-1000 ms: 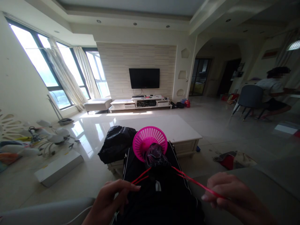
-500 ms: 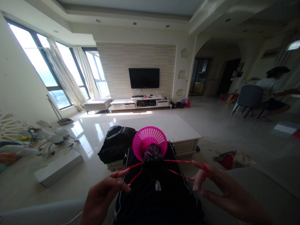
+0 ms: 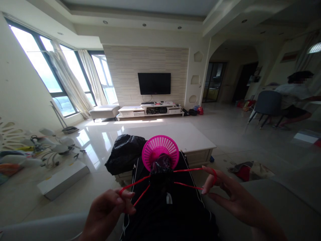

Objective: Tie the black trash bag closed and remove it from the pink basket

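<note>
A pink plastic basket (image 3: 160,150) lined with a dark bag (image 3: 162,163) sits tilted on my black-clad lap (image 3: 168,211). Red drawstrings (image 3: 187,170) run out from the bag's mouth to both sides. My left hand (image 3: 107,212) pinches the left strings (image 3: 135,188) between thumb and fingers. On the right, my right hand (image 3: 230,197) has its fingers spread with the red loop hooked over two fingertips, pulled taut.
A white coffee table (image 3: 190,140) stands ahead with a black bag (image 3: 124,152) on its left end. A TV (image 3: 154,83) hangs on the far wall. A person sits on a chair (image 3: 267,105) at the right. Clutter (image 3: 37,150) lies on the floor at the left.
The right hand went from pinching the strings low to spreading its fingers inside the loop and lifting it. The left hand drew its strings back and lower.
</note>
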`<state>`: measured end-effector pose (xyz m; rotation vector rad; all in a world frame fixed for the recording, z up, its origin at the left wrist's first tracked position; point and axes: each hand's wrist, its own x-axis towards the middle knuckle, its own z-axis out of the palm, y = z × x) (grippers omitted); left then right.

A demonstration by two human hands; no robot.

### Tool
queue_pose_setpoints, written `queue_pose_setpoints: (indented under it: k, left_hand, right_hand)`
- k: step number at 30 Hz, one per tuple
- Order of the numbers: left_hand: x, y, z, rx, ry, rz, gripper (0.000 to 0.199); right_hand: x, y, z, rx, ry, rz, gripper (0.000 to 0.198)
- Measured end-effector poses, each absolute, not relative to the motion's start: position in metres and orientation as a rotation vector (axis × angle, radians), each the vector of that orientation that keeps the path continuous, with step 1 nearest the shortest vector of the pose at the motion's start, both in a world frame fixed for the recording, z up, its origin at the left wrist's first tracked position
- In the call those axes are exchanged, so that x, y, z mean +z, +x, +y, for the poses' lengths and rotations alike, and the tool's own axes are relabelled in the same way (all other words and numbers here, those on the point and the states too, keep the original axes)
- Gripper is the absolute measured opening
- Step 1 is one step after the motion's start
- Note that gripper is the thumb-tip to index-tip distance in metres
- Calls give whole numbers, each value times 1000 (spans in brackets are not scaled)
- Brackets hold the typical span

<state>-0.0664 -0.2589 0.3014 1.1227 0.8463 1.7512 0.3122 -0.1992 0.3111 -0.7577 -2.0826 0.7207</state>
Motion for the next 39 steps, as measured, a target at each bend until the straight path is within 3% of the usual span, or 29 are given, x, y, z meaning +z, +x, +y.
queue_pose_setpoints:
  k: [4,15,23,30,39]
  left_hand:
    - [301,-63,-259,1773,1185,827,14]
    - [282,-68,-245,1834,1111,924,58]
    - [282,-69,-247,1851,1053,923,44]
    - [282,-68,-247,1815,1046,880,37]
    - [277,-71,-236,1574,1118,1014,27]
  right_hand:
    - [311,312,-200,779,-711,-2020,71]
    - [301,307,-190,651,-698,-1930,82]
    - [299,303,-186,659,-752,-1962,86]
    - [299,298,-189,861,-651,-1887,84]
    - [310,292,-198,776,-651,-1731,74]
